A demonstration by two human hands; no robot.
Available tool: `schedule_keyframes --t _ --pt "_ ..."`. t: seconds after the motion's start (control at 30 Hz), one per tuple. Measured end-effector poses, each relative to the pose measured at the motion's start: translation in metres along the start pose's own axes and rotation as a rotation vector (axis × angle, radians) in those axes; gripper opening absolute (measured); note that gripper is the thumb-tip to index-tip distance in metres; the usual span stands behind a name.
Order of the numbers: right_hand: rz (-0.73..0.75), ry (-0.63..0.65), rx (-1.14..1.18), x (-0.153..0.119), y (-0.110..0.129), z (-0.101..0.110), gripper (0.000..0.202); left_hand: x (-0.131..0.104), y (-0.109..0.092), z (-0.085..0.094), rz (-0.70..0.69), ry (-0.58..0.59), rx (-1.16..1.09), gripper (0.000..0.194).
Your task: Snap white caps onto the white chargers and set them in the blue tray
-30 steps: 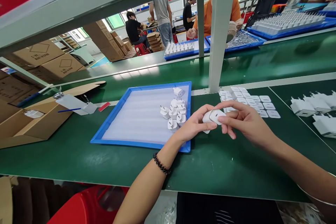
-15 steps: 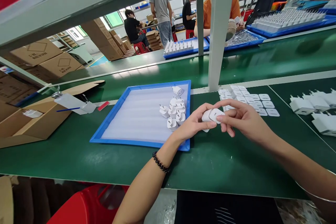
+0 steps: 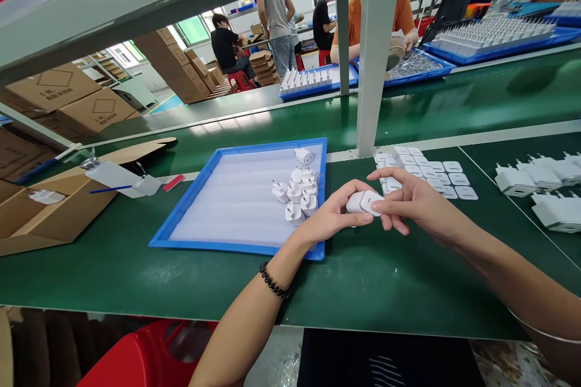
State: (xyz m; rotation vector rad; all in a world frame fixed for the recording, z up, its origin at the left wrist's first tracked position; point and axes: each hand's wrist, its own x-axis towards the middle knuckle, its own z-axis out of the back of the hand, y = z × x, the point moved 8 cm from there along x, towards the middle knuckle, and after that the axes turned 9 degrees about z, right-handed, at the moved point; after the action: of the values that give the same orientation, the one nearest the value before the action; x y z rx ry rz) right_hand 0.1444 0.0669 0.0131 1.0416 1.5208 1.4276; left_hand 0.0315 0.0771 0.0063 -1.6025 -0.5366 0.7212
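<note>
My left hand (image 3: 341, 208) is closed round a white plug charger (image 3: 355, 202), held above the table just right of the tray. A lighter white face with a small dark mark shows at the charger's right end. There my right hand (image 3: 402, 201) pinches the edge with its thumb and curled fingers, while its index finger is raised clear. Whether that face is a separate piece I cannot tell. Several white chargers (image 3: 295, 192) with pins stand together at the right side of the blue-rimmed tray (image 3: 200, 246). Behind my right hand lie rows of white square pieces (image 3: 458, 179) with dark print.
More chargers (image 3: 559, 211) stand at the far right. An open cardboard box (image 3: 68, 227), a white bottle (image 3: 120, 179) and a red strip (image 3: 173, 182) are on the left. A grey post (image 3: 370, 72) rises behind my hands. Across the belt, people work beside loaded blue trays (image 3: 494, 51).
The gap seen between the charger's body and its right-end face has narrowed. My right index finger has lifted off the charger. The whole view has shifted slightly.
</note>
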Motion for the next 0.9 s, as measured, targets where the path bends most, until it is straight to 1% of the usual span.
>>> schedule_keyframes --t 0.2,0.37,0.57,0.77,0.9 --pt "-0.048 0.029 -0.020 -0.0014 -0.0012 0.0015 0.057 0.0001 -0.0014 -0.0021 -0.026 0.020 0.023 0.036" --pt "-0.048 0.043 -0.024 -0.0004 -0.0002 0.0006 0.055 -0.0002 -0.0015 -0.0015 -0.055 0.011 0.023 0.046" --pt "-0.038 0.040 -0.041 -0.0012 -0.0004 0.0005 0.049 0.0001 -0.0021 -0.0013 -0.085 0.017 0.045 0.037" --pt "-0.046 0.032 -0.045 -0.0017 -0.0012 0.0009 0.048 -0.0004 -0.0007 -0.0027 -0.036 0.020 0.010 0.043" --pt "-0.043 0.032 -0.052 -0.0022 -0.0015 0.0010 0.048 -0.0009 -0.0014 -0.0026 -0.028 0.019 0.035 0.043"
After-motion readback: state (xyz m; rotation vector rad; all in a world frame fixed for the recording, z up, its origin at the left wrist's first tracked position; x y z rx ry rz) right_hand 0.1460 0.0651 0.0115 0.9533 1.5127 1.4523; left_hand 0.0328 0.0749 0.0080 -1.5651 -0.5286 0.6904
